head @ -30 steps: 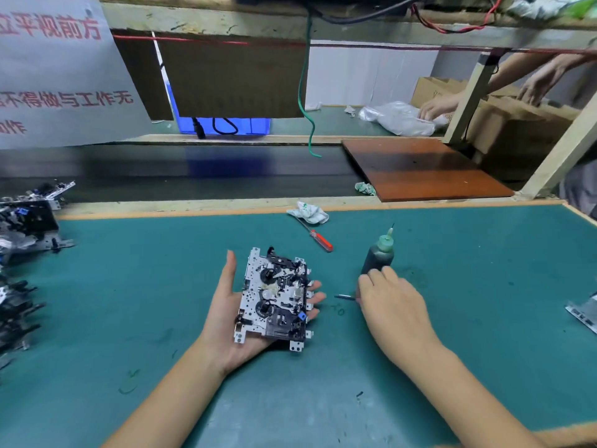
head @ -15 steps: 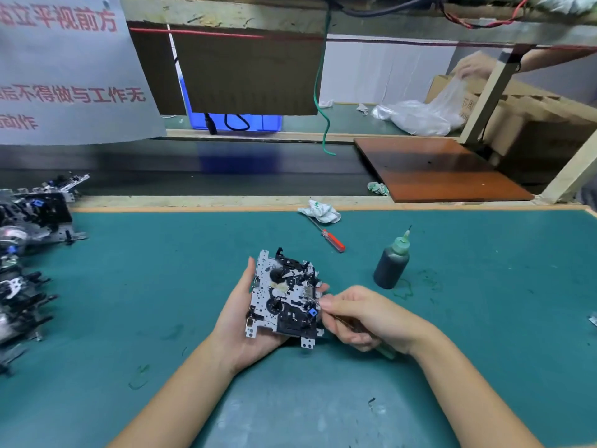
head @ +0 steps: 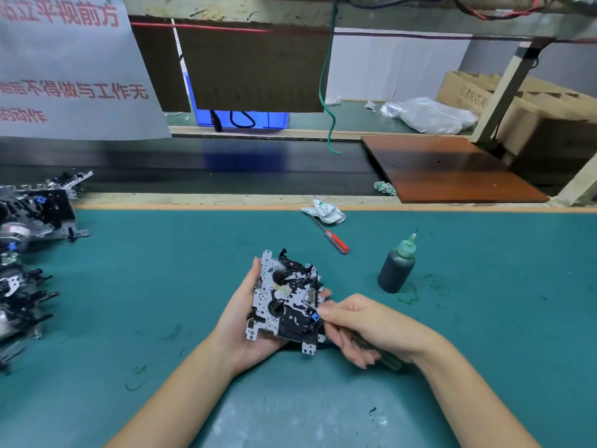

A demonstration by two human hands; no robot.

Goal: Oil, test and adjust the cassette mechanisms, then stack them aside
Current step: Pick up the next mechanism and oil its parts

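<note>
Two hands meet above the teal mat (head: 161,286): your left hand (head: 239,324) cradles the silver-and-black metal cassette mechanism (head: 286,299) with thumb along its edge, while your right hand (head: 365,328) pinches a thin dark-handled tool (head: 371,347) against its right side, near the dark green oil bottle (head: 396,270).

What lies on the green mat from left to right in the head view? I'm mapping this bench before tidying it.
Pile of cassette mechanisms → cassette mechanism held in the left hand → red-handled screwdriver → green oil bottle. The right hand overlaps the held mechanism, so it is left out.
</note>
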